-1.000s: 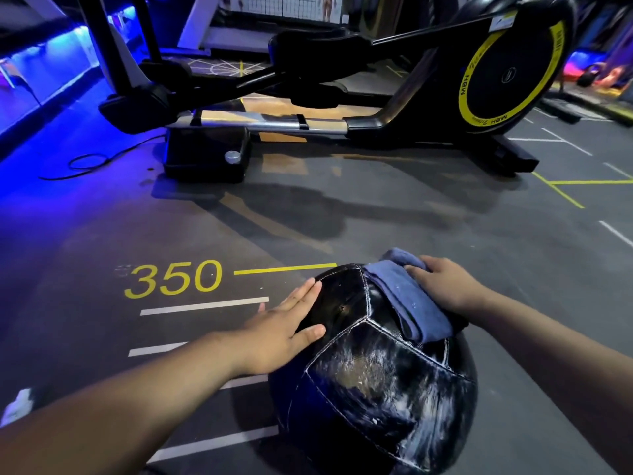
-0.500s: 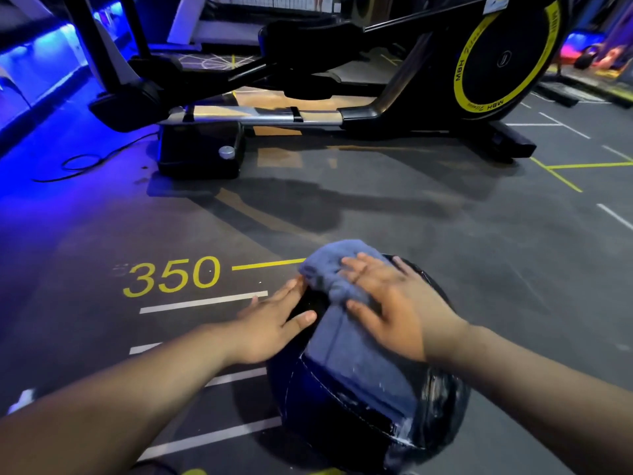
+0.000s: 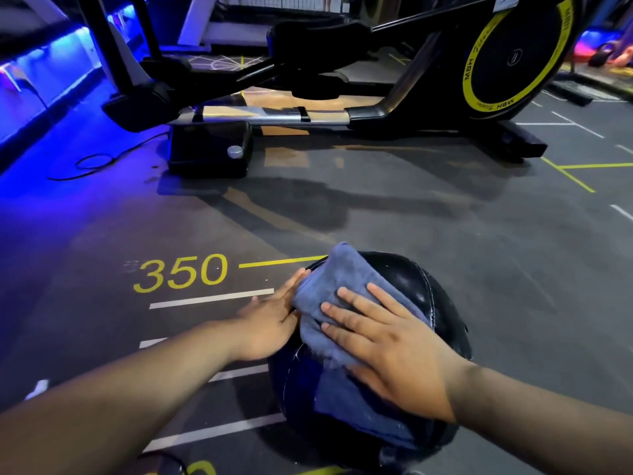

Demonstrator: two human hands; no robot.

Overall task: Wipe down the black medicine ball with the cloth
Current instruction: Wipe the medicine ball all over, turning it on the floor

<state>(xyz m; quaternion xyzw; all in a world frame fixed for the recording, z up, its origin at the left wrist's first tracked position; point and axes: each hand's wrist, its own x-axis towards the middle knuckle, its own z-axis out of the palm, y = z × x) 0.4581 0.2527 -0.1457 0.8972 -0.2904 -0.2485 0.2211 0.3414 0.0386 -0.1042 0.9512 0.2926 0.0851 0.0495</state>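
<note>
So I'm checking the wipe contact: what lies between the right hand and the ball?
In the head view, the blue cloth lies between the flat right hand and the black ball.

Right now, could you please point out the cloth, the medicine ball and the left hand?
cloth [image 3: 329, 289], head view, upper fold.
medicine ball [image 3: 407, 279], head view, bare top panel.
left hand [image 3: 270, 323], head view, back of the hand.

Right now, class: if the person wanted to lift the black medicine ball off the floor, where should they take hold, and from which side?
Probably with both palms on opposite flanks, from left and right. The medicine ball is round and smooth, showing no handle. The left hand already rests flat against its left side; the right hand presses the cloth on top.
</note>
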